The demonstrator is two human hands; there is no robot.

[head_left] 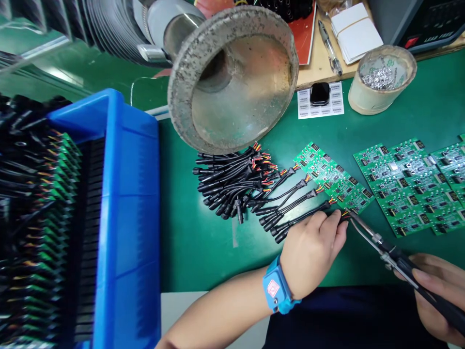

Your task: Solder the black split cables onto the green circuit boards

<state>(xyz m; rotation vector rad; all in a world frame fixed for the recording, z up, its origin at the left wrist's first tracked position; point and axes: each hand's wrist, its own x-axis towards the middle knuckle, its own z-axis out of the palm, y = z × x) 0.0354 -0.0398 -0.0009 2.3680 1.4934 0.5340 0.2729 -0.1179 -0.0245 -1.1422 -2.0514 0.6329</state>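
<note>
Pinching a wire-ended cable (345, 216) near the worktop's (218, 261) front edge, the left hand (308, 254) seemingly steadied it for the soldering iron (395, 256) the right hand (441, 281) grasped.

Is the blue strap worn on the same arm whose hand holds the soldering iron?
No, the left arm wears the blue strap, while the right hand holds the soldering iron.

one head-worn camera faces forward and down — close above the left hand (310, 249) and right hand (432, 295) — and covers the green bench (203, 259), blue bin (132, 218) at frame left.
</note>
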